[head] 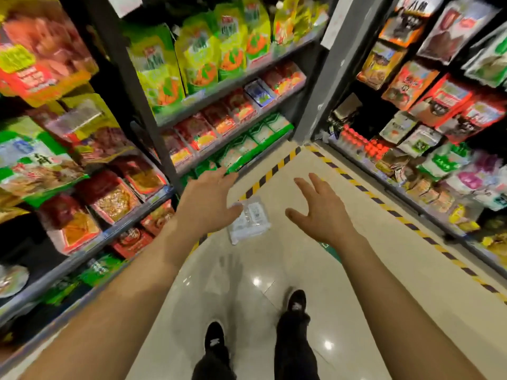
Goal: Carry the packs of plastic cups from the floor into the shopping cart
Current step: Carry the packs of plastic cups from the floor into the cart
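Black shoes (297, 303) stand on the glossy floor (301, 270), nearer than both hands. The left hand (208, 200) and right hand (322, 212) are spread, fingers straight, holding nothing. The pack of cups (251, 219) lies on the floor between them, its edge hidden behind the left fingers. Striped tape (270, 171) runs beyond.

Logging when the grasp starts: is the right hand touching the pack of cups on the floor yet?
Apart. The head view shows bare floor between the open right hand and the pack of cups.
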`<state>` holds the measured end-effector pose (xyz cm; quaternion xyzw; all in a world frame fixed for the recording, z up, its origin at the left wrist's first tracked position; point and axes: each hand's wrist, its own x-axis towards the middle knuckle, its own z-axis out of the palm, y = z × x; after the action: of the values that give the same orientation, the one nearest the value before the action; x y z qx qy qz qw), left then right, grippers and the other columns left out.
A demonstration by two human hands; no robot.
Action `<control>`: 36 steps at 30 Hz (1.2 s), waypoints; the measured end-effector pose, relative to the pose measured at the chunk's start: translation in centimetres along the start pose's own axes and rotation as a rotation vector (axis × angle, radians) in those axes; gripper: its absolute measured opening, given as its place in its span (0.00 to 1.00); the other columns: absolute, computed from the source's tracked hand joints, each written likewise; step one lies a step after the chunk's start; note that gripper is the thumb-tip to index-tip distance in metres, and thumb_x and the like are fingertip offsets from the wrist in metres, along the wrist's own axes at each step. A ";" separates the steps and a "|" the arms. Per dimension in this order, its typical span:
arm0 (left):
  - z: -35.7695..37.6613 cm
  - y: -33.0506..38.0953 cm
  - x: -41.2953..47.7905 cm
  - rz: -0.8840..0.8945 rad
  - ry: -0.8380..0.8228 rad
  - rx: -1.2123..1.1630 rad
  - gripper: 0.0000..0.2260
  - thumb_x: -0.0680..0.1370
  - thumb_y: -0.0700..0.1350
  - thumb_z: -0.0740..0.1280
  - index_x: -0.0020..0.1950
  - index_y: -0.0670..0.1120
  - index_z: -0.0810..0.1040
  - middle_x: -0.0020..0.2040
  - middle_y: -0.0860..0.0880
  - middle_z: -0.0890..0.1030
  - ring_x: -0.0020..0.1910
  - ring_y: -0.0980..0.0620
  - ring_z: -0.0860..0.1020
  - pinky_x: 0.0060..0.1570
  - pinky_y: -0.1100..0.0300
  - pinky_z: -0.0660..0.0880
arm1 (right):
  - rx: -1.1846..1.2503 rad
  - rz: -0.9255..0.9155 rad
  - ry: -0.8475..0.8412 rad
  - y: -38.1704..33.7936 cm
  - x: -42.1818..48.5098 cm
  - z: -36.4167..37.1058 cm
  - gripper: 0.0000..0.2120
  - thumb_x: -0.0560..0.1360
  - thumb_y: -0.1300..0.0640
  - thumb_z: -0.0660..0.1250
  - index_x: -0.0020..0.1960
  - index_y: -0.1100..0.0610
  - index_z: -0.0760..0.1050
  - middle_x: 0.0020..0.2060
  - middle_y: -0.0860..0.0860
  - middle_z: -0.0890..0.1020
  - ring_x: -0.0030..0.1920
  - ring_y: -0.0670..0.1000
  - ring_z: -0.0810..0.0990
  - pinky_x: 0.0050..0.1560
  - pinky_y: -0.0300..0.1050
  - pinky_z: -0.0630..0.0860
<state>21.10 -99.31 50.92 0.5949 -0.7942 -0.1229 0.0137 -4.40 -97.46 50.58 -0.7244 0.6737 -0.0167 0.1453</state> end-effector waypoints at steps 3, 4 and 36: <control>4.2 -0.6 4.6 -0.092 -0.063 -0.033 0.33 0.76 0.60 0.63 0.78 0.52 0.58 0.78 0.47 0.60 0.75 0.45 0.60 0.70 0.45 0.64 | 0.072 -0.008 -0.026 3.0 5.7 3.5 0.36 0.76 0.40 0.65 0.78 0.47 0.54 0.79 0.55 0.52 0.77 0.58 0.52 0.73 0.56 0.59; 6.1 -0.8 6.8 -0.134 -0.087 -0.043 0.33 0.76 0.60 0.63 0.78 0.52 0.57 0.78 0.47 0.60 0.75 0.46 0.59 0.70 0.46 0.64 | 0.107 -0.015 -0.049 4.4 8.2 5.1 0.36 0.76 0.41 0.65 0.78 0.48 0.54 0.79 0.55 0.51 0.77 0.58 0.52 0.72 0.56 0.59; 76.7 -19.0 35.8 -0.625 -0.206 -0.248 0.35 0.78 0.60 0.60 0.80 0.50 0.49 0.76 0.43 0.62 0.71 0.41 0.67 0.61 0.47 0.71 | 0.292 0.108 -0.321 27.7 45.9 71.6 0.36 0.78 0.36 0.56 0.79 0.45 0.45 0.79 0.55 0.51 0.78 0.58 0.52 0.73 0.56 0.58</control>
<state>15.60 -124.54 -31.90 0.7877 -0.5497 -0.2762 -0.0324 -11.30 -130.40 -32.24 -0.6520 0.6702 0.0093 0.3546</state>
